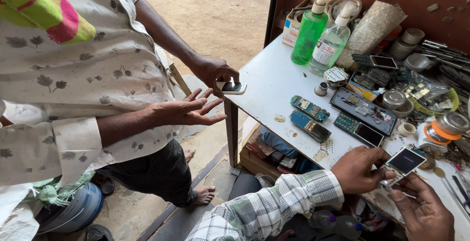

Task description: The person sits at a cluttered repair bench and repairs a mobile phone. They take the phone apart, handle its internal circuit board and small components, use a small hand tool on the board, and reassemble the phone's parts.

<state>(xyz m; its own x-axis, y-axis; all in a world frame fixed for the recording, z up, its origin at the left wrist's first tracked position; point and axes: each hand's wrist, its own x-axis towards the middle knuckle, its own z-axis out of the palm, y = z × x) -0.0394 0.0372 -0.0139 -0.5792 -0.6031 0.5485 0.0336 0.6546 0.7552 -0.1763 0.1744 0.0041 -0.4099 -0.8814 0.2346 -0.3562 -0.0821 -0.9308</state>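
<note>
My left hand [359, 170], in a checked sleeve, and my right hand [424, 212] hold a small opened phone [405, 161] with a dark screen between their fingertips, over the near right part of the white table [271, 82]. Circuit boards [310, 108] and an opened phone body [363, 110] lie just beyond my hands. To the left stands another person in a leaf-print shirt. That person's one hand [211, 70] holds a small white phone [231, 87] at the table's corner, and the other hand [188, 109] is spread open below it.
A green bottle [309, 31] and a clear bottle [332, 40] stand at the table's back, beside a box, round tins [412, 36] and tools. A lidded jar [450, 124] sits at the right. Boxes of parts [274, 155] lie under the table. Bare feet stand on the ground.
</note>
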